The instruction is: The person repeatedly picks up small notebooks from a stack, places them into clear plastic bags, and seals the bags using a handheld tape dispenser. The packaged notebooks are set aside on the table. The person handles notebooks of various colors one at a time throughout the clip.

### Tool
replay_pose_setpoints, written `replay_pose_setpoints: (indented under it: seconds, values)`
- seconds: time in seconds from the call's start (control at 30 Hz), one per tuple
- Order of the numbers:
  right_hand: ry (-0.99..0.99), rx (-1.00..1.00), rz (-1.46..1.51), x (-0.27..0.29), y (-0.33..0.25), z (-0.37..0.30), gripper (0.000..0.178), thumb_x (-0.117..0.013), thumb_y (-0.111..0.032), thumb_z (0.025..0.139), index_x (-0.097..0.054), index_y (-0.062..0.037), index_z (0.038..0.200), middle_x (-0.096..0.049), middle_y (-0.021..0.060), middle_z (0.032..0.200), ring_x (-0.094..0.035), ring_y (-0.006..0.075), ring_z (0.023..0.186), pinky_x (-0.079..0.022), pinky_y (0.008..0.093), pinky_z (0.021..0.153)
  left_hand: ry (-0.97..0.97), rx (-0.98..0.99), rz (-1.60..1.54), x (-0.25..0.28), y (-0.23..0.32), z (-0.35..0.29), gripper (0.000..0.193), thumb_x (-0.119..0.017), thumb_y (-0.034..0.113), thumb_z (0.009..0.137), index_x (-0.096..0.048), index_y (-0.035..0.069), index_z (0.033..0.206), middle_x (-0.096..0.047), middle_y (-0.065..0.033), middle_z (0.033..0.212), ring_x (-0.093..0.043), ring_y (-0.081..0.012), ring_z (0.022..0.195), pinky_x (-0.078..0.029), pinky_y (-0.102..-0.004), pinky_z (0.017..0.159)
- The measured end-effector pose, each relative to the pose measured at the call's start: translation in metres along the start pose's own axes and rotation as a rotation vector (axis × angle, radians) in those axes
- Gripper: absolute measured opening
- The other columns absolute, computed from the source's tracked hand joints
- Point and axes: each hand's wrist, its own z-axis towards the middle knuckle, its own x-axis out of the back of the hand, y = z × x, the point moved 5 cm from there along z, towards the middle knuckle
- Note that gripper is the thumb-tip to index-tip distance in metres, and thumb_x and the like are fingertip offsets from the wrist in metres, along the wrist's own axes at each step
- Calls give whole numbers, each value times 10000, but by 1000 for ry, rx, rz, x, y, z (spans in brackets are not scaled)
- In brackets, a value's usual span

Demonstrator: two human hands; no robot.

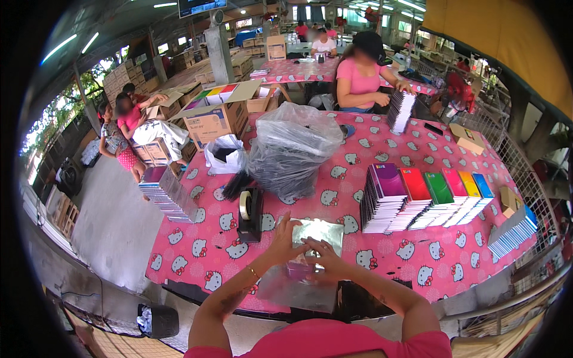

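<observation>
Near the table's front edge, a shiny clear plastic wrapper [321,231] lies under my hands, its surface glaring with light. Through the plastic on my side shows a purple item [298,269], probably a notebook; my hands partly cover it. My left hand [285,238] rests at the wrapper's left side with its fingers stretched and apart. Over the right side, my right hand [324,260] is spread, its fingertips close to my left thumb. A clear sheet [292,292] spreads below toward the edge. Just left stands a black tape dispenser [250,218] with a roll in it.
Notebook stacks in several colours [382,200] stand at right, with blue ones [513,232] beyond. Another notebook stack [168,194] is at the left edge. A big bag of clear plastic [292,149] sits mid-table, near an open carton [218,124]. Across, a person [361,77] handles a notebook stack.
</observation>
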Motion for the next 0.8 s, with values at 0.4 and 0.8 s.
replay_pose_setpoints:
  seconds: [0.4, 0.8]
  values:
    - [144, -393, 52, 35, 1, 64, 232, -718, -233, 806, -692, -96, 992, -718, 112, 821, -703, 284, 791, -539, 396, 698, -319, 453, -664, 6, -25, -28, 507, -702, 348, 932, -631, -19, 1275, -687, -93, 1109, -620, -142, 1012, -497, -288, 855]
    - [21, -416, 385, 20, 15, 37, 1053, -840, -455, 727, -291, -53, 1530, -377, 175, 1529, -352, 308, 1428, -288, 427, 1171, -308, 224, -696, 2, -12, -28, 353, -638, 148, 964, -632, 38, 1300, -686, -75, 1224, -601, -126, 1114, -477, -299, 948]
